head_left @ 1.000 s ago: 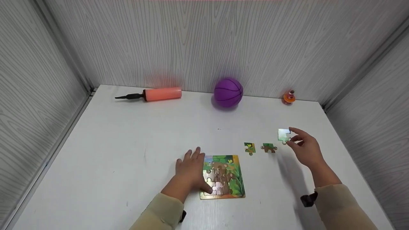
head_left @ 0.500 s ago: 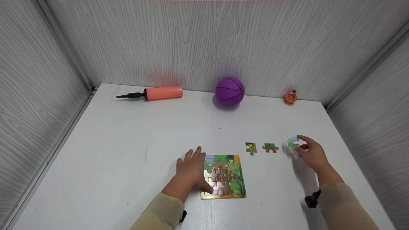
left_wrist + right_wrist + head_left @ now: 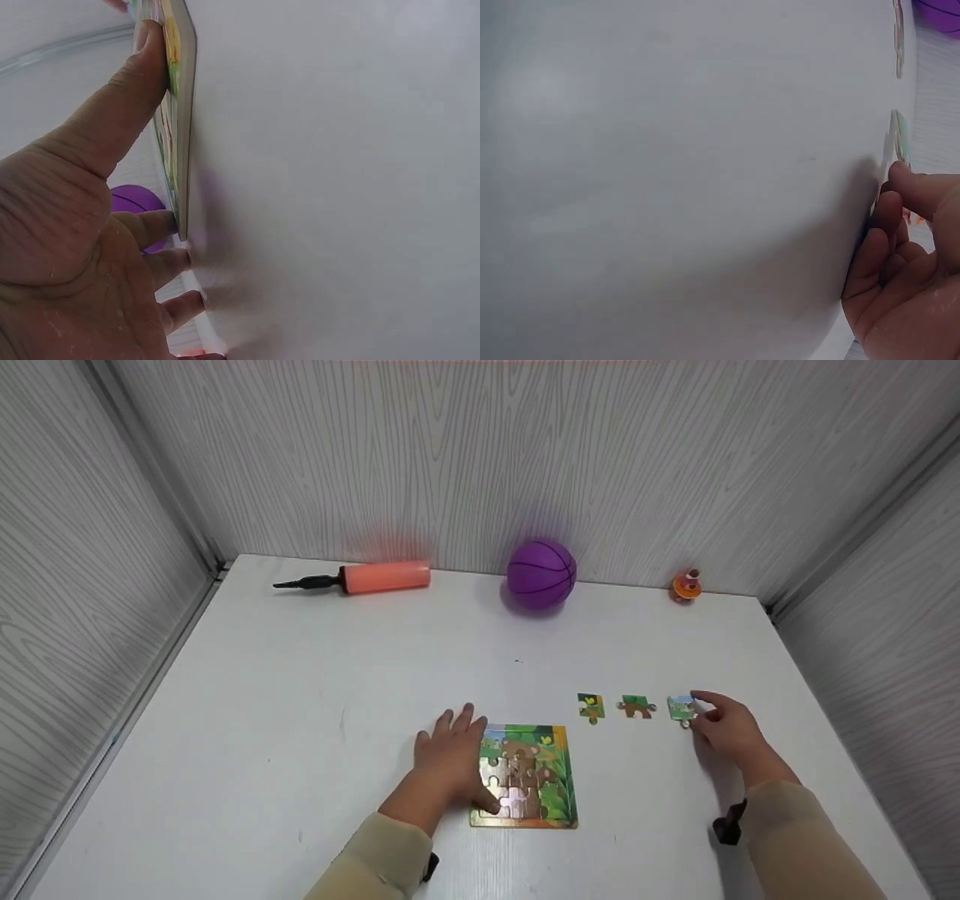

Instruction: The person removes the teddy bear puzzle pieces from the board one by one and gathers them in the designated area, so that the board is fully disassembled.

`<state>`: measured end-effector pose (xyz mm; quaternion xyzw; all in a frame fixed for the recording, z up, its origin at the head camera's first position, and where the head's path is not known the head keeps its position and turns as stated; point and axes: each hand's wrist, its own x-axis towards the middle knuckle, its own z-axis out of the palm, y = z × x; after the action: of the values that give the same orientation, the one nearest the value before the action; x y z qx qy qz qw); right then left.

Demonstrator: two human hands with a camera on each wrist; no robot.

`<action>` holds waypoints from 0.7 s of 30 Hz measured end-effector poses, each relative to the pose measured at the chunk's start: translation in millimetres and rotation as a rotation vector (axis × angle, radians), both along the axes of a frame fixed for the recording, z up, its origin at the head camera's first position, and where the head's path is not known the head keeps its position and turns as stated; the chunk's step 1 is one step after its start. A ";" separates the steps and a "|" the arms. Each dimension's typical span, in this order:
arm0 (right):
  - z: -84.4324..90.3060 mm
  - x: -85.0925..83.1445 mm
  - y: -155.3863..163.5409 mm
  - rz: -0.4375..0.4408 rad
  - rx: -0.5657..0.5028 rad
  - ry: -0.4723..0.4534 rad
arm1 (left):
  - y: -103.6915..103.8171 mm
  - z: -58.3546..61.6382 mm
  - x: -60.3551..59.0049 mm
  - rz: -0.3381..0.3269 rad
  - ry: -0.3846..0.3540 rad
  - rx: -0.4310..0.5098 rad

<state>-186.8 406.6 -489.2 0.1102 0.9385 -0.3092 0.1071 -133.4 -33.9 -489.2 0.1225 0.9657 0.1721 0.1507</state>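
Observation:
A square puzzle board (image 3: 559,787) with a bear picture lies in front of me. My left hand (image 3: 448,769) rests at its left side, fingers spread; in the left wrist view its thumb (image 3: 127,97) lies on the board's face and the other fingertips touch the table. My right hand (image 3: 731,727) pinches a blue-and-green puzzle piece (image 3: 681,709) by its right side, down at the table. In the right wrist view that piece (image 3: 901,135) sticks out past the thumb. To its left lie a brown-and-green piece (image 3: 636,706) and a piece with a yellow spot (image 3: 590,706).
Along the back wall are an orange hand pump (image 3: 386,577) with a black end, a purple ball (image 3: 541,574) and a small orange toy figure (image 3: 686,585). Wood-grain walls enclose the white table (image 3: 300,675) at the back and both sides.
My right hand has moved right and down, bringing the puzzle piece from above the table to its surface, in line with the other two. The left hand has stayed on the board.

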 end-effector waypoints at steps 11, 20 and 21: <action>0.7 -7.2 2.7 0.075 0.071 -0.017 | -0.6 -0.6 1.4 -0.013 0.000 0.027; 1.7 -9.2 -1.7 0.074 0.087 -0.012 | -1.2 1.0 0.9 -0.007 0.001 0.017; 1.6 -8.9 -2.1 0.069 0.084 -0.015 | -1.2 0.9 1.0 -0.008 -0.001 0.016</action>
<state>-195.7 404.5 -487.6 0.0844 0.9531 -0.2648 0.1199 -132.4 -35.2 -488.3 0.1275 0.9638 0.1795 0.1506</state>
